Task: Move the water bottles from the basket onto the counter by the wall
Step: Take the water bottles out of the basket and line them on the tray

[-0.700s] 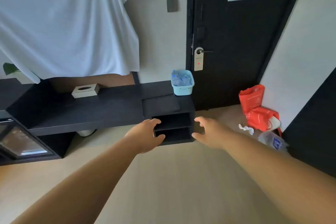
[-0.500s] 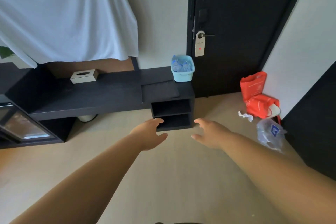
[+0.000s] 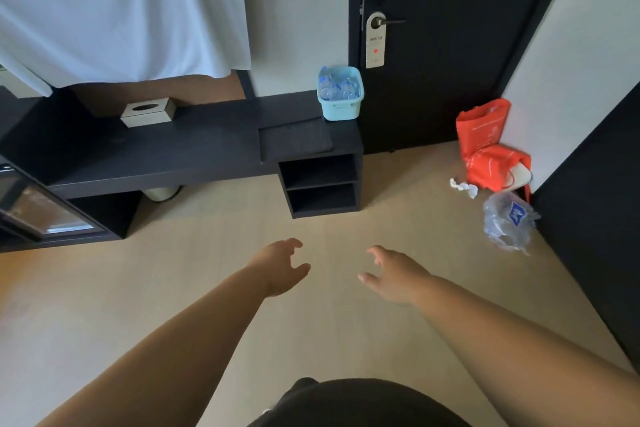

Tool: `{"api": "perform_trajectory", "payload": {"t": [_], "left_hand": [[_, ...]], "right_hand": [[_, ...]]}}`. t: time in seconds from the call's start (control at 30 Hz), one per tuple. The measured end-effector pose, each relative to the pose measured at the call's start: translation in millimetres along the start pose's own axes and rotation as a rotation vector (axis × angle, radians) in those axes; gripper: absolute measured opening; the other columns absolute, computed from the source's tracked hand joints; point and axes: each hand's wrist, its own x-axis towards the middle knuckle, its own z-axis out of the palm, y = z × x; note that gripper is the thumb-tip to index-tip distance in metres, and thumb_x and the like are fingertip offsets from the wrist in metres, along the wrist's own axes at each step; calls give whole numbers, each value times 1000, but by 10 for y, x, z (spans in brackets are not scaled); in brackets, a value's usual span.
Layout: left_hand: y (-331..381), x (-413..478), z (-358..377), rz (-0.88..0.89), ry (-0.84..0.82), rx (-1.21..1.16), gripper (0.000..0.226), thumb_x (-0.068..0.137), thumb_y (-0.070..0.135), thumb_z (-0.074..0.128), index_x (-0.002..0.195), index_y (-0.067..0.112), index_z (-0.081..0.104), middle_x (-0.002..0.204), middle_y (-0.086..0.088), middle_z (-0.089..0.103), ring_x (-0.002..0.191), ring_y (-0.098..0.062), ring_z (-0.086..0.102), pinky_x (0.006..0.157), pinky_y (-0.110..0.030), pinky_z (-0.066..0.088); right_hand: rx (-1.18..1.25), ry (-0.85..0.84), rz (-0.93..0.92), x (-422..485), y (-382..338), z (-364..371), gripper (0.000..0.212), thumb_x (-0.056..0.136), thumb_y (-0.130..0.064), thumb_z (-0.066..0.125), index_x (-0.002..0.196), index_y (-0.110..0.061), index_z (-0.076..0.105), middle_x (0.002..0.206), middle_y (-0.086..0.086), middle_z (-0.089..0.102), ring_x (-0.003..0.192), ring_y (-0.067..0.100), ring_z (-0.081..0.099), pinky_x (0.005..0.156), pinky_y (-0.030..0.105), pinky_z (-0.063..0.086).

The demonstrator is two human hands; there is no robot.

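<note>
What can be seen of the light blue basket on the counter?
The basket is a light blue, plastic-looking tub with rounded corners, a rolled rim and a grip slot in its front wall. It stands upright at the right end of the black counter, by the wall beside the dark door. Clear water bottles fill it to the rim. The left hand and right hand are apart from it.
</note>
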Motion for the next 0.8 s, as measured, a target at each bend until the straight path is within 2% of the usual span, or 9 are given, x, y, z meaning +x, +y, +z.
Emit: {"api": "perform_trajectory", "payload": {"t": [0.33,0.43,0.53,0.7,0.8], "left_hand": [[42,-92,346,-72,-41,-75,63,90,60,62,147,36,48,137,12,58,108,-14,65,95,-30,51],[13,-23,323,-72,-40,-60,64,91,59,63,148,35,48,137,10,59,111,-15,65,98,-30,51],[-46,64,290,-69,-40,-47,64,91,58,63,148,33,48,138,8,59,113,-17,64,98,-30,50],[-153,295,180,-55,-64,-36,64,94,56,62,150,30,47,141,5,58,119,-20,62,102,-32,49],[-236,512,55,-61,-63,-64,63,94,55,62,149,29,47,142,5,58,120,-20,61,100,-30,48]], "right_hand": [[-17,-50,10,-74,297,120,74,94,-67,51,156,-33,32,149,-6,49,123,18,56,89,32,49],[-17,-44,5,-10,311,89,75,93,-68,51,156,-33,32,149,-6,48,121,17,58,83,29,46],[-25,-59,10,74,299,66,75,92,-69,51,156,-33,32,147,-5,50,123,18,56,90,32,48],[-50,-76,18,257,227,5,80,92,-69,51,159,-34,23,146,-4,49,118,19,57,89,34,49],[-67,-97,26,421,156,-92,85,92,-70,51,161,-35,18,152,-2,47,124,20,56,92,35,49]]}}
